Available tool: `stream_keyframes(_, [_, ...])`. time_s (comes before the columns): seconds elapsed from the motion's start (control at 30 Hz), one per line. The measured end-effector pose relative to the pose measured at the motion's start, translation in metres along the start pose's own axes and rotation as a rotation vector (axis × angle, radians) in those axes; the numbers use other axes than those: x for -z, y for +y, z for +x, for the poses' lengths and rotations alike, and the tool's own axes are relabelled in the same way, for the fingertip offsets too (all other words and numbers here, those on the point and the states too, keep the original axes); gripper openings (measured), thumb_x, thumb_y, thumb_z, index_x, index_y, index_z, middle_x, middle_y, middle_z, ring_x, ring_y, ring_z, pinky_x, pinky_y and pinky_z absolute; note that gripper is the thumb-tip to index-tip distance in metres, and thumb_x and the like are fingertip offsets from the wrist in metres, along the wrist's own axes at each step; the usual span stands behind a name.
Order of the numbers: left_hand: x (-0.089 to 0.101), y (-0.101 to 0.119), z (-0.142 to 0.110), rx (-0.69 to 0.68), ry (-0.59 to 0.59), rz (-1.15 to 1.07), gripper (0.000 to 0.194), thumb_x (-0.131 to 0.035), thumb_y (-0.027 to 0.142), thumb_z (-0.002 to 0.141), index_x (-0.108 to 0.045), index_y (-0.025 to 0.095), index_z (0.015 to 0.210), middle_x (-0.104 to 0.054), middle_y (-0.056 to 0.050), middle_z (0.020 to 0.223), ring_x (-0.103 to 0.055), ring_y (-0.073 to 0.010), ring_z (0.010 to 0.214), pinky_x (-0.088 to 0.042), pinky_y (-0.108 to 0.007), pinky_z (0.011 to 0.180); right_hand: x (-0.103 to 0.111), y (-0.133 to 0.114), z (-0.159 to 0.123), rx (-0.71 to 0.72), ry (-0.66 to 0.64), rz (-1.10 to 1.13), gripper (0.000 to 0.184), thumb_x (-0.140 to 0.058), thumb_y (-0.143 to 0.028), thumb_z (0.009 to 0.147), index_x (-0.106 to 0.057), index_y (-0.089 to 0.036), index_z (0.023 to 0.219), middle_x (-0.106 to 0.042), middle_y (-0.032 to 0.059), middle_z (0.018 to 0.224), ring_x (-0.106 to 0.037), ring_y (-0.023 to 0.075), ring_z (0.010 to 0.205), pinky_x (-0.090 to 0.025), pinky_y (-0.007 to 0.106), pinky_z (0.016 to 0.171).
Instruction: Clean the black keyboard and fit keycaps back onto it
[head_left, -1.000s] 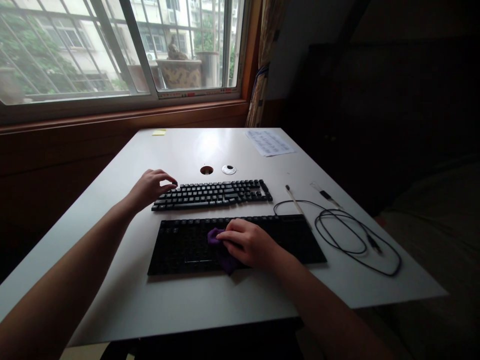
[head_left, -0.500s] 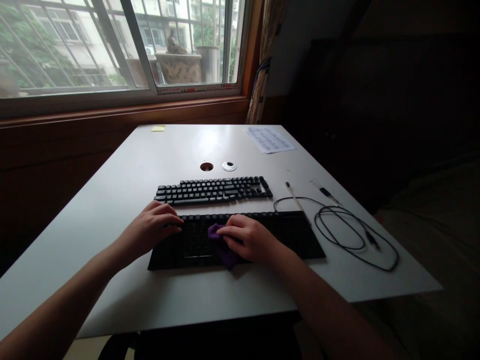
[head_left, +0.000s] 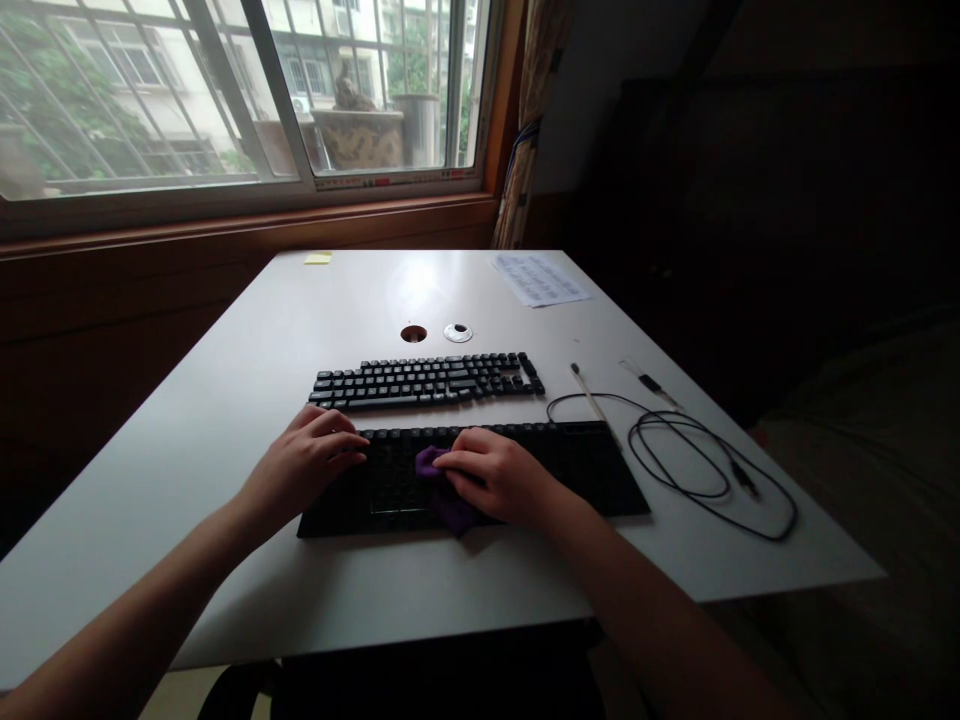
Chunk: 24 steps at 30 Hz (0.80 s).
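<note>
A black keyboard base (head_left: 600,485) lies near the front of the table, with keys along its back row and much of its dark face bare of them. My right hand (head_left: 499,475) pinches a purple cloth (head_left: 431,463) against the middle of it, and part of the cloth hangs toward the front edge. On the base's left end rests my left hand (head_left: 315,450), fingers bent over the back corner and thumb just below them, steadying it. Behind the base, loose black keycaps (head_left: 420,382) are laid out in keyboard order, with a gap near their right end.
To the right lie a thin white-handled brush (head_left: 589,392), a wire keycap puller (head_left: 651,383) and a coiled black cable (head_left: 679,494). Farther back are a round hole (head_left: 413,334), its metal cover (head_left: 458,332), printed paper (head_left: 541,279) and a yellow note (head_left: 318,258).
Both hands and the cloth stay almost where they were. My left forearm and the left end of the keyboard base have shifted very slightly.
</note>
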<state>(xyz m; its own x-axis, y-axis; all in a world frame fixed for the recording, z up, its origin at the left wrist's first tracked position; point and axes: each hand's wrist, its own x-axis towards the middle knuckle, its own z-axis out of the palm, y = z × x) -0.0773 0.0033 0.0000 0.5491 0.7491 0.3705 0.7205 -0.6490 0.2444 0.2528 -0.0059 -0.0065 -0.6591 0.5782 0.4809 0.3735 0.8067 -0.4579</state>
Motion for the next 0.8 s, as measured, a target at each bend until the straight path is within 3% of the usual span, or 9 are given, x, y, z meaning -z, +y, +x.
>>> stream_keyframes(0.3, [-0.002, 0.019, -0.003, 0.110, 0.125, -0.238, 0.021, -0.071, 0.044, 0.092, -0.080, 0.027, 0.101, -0.075, -0.006, 0.099, -0.066, -0.0230, 0.094, -0.056, -0.037, 0.085, -0.004, 0.003, -0.001, 0.011, 0.012, -0.019, 0.021, -0.060, -0.019, 0.095, -0.073, -0.020, 0.112, -0.066, 0.0069, 0.094, -0.062, 0.0172, 0.084, -0.054, 0.030, 0.075])
stream_keyframes(0.53, [0.003, 0.057, 0.004, 0.305, 0.046, -0.515, 0.023, -0.073, 0.042, 0.090, -0.077, 0.024, 0.102, -0.078, -0.004, 0.095, -0.072, -0.0191, 0.081, -0.058, -0.028, 0.072, -0.003, 0.000, 0.000, -0.027, 0.069, 0.042, 0.021, -0.060, -0.016, 0.094, -0.074, -0.020, 0.109, -0.062, 0.0034, 0.083, -0.058, 0.0144, 0.074, -0.051, 0.027, 0.069])
stream_keyframes(0.8, [-0.012, 0.077, 0.009, 0.390, 0.028, -0.733, 0.024, -0.077, 0.041, 0.085, -0.076, 0.022, 0.100, -0.079, -0.004, 0.092, -0.075, -0.0197, 0.080, -0.061, -0.027, 0.073, 0.000, -0.011, 0.001, -0.064, 0.243, 0.193, 0.022, -0.060, -0.019, 0.096, -0.074, -0.023, 0.113, -0.065, 0.0019, 0.085, -0.061, 0.0125, 0.073, -0.052, 0.025, 0.067])
